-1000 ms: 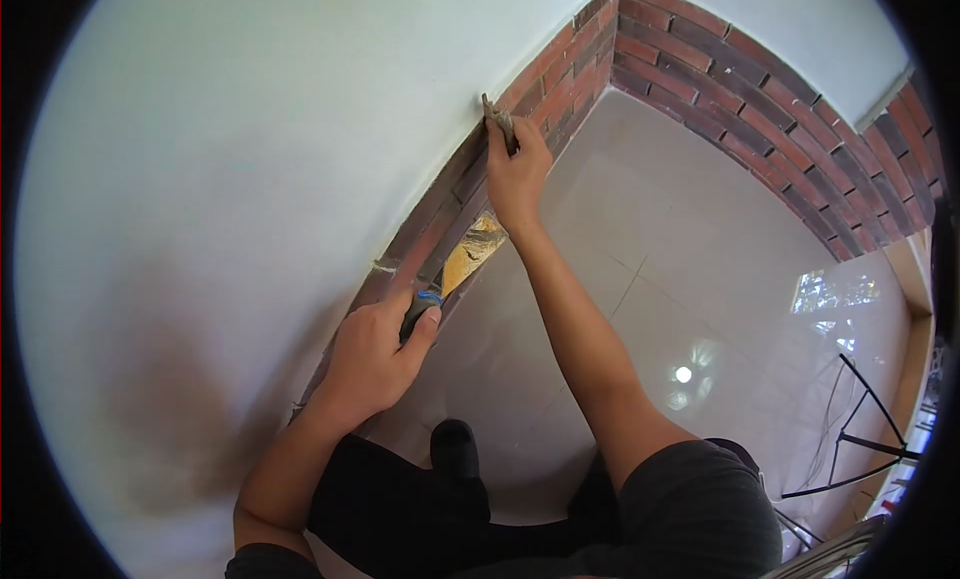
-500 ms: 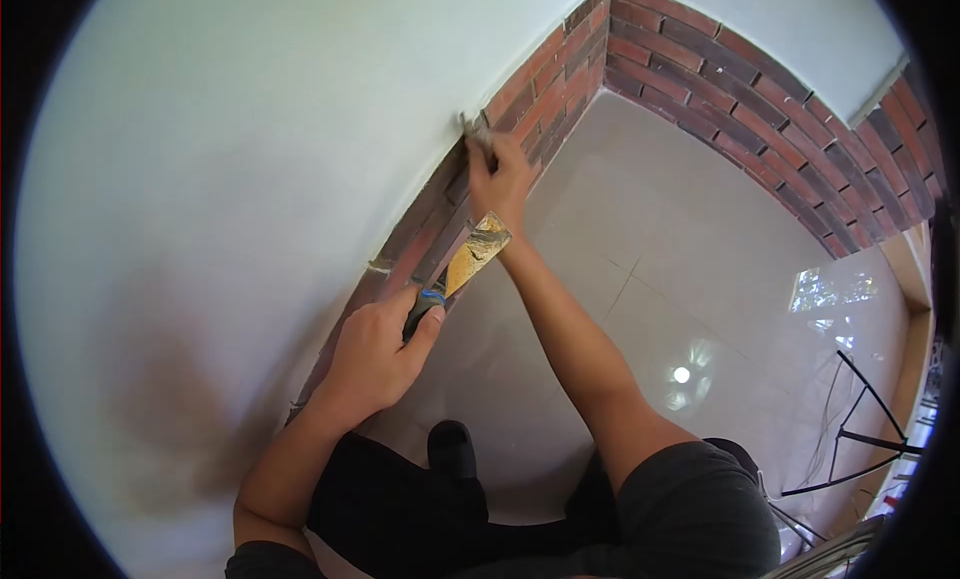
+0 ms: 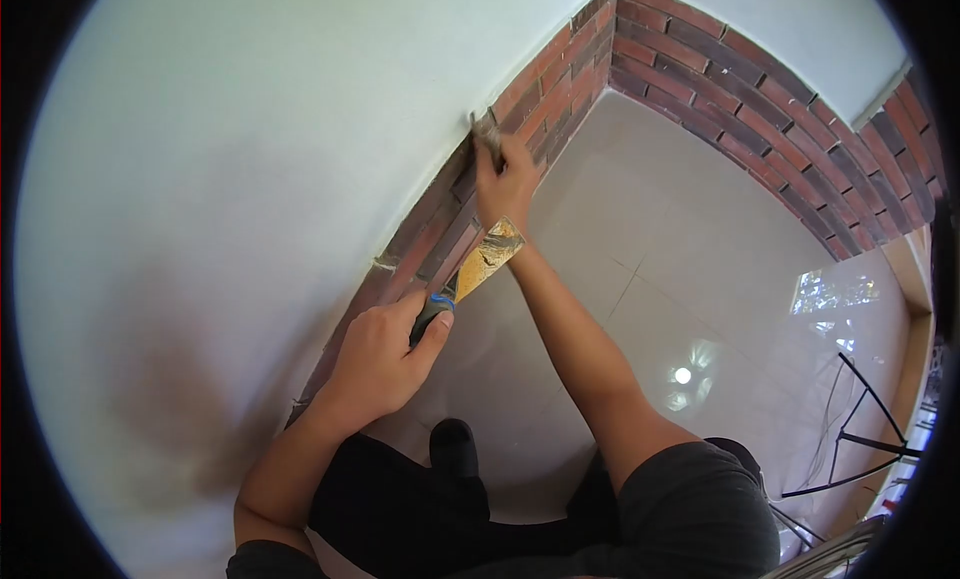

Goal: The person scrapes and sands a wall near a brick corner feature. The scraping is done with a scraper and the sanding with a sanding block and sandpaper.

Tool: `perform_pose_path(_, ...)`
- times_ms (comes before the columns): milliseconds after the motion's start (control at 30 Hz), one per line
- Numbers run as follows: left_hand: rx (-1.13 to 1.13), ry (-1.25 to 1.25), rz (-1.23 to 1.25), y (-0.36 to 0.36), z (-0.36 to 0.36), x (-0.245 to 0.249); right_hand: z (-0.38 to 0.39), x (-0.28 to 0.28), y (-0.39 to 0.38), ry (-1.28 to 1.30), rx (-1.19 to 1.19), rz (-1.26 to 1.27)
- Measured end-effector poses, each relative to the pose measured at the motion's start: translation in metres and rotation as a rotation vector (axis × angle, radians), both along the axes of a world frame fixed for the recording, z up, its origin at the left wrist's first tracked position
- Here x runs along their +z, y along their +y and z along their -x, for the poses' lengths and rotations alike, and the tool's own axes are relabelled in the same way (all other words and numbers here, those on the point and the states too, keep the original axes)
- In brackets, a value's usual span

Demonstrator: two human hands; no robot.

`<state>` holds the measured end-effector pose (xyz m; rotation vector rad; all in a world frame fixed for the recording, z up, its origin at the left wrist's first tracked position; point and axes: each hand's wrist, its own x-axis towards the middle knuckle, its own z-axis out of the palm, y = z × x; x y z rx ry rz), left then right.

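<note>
One smooth white wall (image 3: 250, 129) meets a low band of red-brown brick tiles (image 3: 720, 104), beside which the left hand (image 3: 380, 354) is wrapped around a flat gold-bladed, dark-handled scraper (image 3: 488, 261) and the right hand (image 3: 507, 187) pinches a small grey object (image 3: 486, 133) by their top edge.

The left hand (image 3: 378, 357) grips a flat-bladed scraper (image 3: 488, 262), its yellowish blade overlapping the other wrist. The right hand (image 3: 507, 187) pinches a small grey tool (image 3: 487, 136) at the top edge of the brick strip (image 3: 553, 94), beside the white wall (image 3: 270, 109) and above the glossy tiled floor (image 3: 700, 199).
</note>
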<state>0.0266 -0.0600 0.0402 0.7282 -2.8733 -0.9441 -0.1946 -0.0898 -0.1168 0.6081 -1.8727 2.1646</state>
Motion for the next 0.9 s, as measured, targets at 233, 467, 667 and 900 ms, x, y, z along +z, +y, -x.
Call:
perform_pose_path(233,-0.017,0.015,-0.032,-0.002,-0.001,-0.002,0.019,0.017,-0.004,-0.053,-0.004,0.019)
perform_pose_path(467,-0.051,-0.009,-0.081,-0.003,0.001,0.003,-0.001,-0.001,-0.009,0.011,0.014,0.097)
perform_pose_path(667,-0.070,-0.026,-0.127,0.002,-0.002,0.001,0.031,0.011,-0.007,0.035,-0.024,-0.027)
perform_pose_path(900,-0.061,-0.015,-0.137,0.000,0.004,0.004,-0.002,-0.011,-0.006,0.031,0.038,0.104)
